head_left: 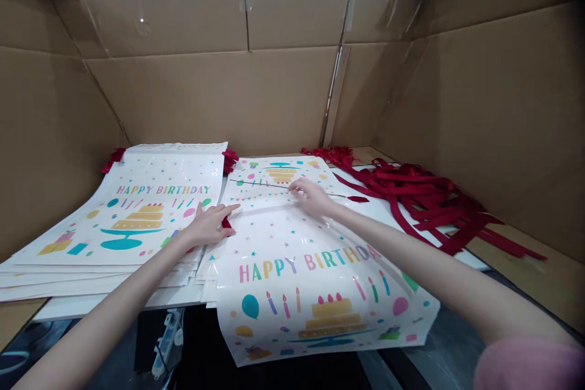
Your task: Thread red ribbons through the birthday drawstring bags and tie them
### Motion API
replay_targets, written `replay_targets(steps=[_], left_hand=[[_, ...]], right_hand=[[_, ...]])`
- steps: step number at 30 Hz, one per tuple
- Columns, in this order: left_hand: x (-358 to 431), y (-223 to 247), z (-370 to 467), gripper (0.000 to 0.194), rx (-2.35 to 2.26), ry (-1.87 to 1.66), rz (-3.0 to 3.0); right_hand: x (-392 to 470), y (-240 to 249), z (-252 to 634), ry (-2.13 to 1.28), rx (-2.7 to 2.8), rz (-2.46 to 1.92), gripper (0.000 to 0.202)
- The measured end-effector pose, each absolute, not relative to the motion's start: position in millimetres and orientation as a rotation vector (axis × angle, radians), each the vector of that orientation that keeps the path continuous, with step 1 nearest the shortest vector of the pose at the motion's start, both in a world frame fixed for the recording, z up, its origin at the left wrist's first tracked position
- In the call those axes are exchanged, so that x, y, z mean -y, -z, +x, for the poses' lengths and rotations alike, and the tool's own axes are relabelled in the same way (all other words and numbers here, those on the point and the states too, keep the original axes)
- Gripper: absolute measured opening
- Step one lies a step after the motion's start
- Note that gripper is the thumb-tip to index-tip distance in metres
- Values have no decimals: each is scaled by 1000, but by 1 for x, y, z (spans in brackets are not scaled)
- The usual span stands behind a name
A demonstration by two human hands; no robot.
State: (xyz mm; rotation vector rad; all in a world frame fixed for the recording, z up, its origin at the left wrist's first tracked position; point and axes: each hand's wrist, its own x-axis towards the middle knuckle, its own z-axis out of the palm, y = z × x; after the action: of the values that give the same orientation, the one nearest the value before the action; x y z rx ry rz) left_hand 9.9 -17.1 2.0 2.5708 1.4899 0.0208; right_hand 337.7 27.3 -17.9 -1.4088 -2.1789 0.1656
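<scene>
White, glossy printed sheet [315,280] reading HAPPY BIRTHDAY lies between my two forearms, its lower part drooping past the near edge of the table [91,306]. Beyond the top of its lettering, toward the table's far edge, an upside-down cake print shows; I cannot tell whether it belongs to the same sheet.

With my right hand [311,196] I pinch a thin dark strand [260,183] between bunched fingertips, over that far part; a red ribbon tip [358,199] lies at the strand's right end. My left hand [211,225] is at the sheet's left side, index finger stretched out and parted from the thumb. A scrap of red ribbon [226,222] shows between them, though I cannot tell whether I am gripping it.

Tall cardboard walls [201,97] enclose the table along its far, left and right edges. Inside them, a stack of printed sheets [150,164] fills the left end, with red ribbon bunches [230,161] at its far corners, and a heap of loose red ribbon [425,195] sprawls toward the right edge.
</scene>
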Motion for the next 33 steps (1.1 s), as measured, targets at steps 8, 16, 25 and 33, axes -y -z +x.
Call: replay_targets(steps=[8,16,25,33], left_hand=[[20,-6,12,58,-1485,-2,2587],[20,-6,13,53,-1472,10,2580],[14,2,7,53,-1453,-9,2571],[14,1,7,54,-1467,37,2595]], right_hand=[[9,30,235,-550,2753,-938,63],[-8,38,336,-409,2573,-1372,63],[7,41,421,-338,2432,-1760,59],[9,37,420,-437,2346,-1848,58]])
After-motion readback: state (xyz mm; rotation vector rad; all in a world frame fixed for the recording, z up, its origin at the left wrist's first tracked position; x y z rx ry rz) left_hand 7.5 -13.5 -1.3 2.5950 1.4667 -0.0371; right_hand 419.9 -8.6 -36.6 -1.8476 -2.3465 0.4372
